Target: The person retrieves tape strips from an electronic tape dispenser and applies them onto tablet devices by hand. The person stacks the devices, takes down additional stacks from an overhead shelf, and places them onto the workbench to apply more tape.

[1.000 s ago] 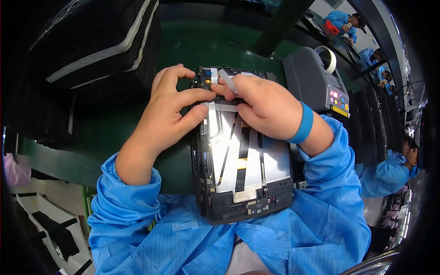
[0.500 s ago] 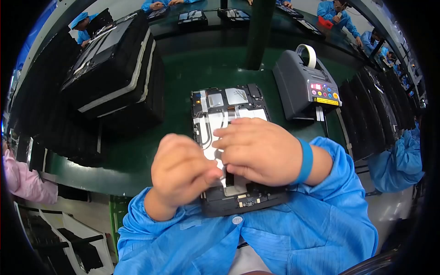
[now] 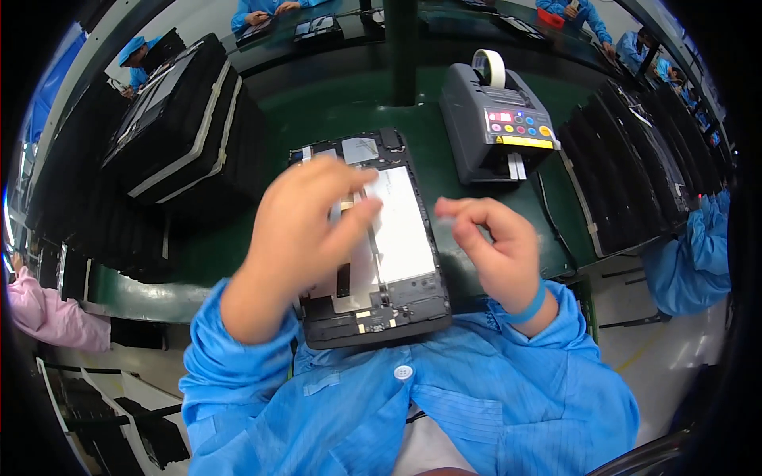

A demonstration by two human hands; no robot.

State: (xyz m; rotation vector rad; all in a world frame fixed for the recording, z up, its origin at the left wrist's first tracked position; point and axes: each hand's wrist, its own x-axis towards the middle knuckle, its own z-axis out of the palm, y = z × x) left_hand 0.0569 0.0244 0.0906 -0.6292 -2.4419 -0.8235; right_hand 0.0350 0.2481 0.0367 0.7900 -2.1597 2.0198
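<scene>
An opened tablet (image 3: 405, 230) lies on the green table in front of me, slightly slanted. Its bare inside shows a large silver-white battery and black frame parts, with a dark cable running along the middle. My left hand (image 3: 305, 222) is above its left half, thumb and forefinger apart and somewhat blurred; its other fingers are hidden from view. Off the tablet's right edge, my right hand (image 3: 502, 246) is closed in a pinch. A small pale bit shows at those fingertips, too blurred to name. A blue band circles the right wrist.
A grey tape dispenser (image 3: 492, 127) with a white roll stands at the back right, pale strips at its front. Black tablet stacks (image 3: 178, 119) rise at the left; more black units (image 3: 627, 166) stand at the right. Co-workers in blue sit around the table.
My hands were close together over the tablet's middle. The right hand has moved right, off the tablet; the left has moved up over it, its thumb and forefinger now apart. The view has shifted.
</scene>
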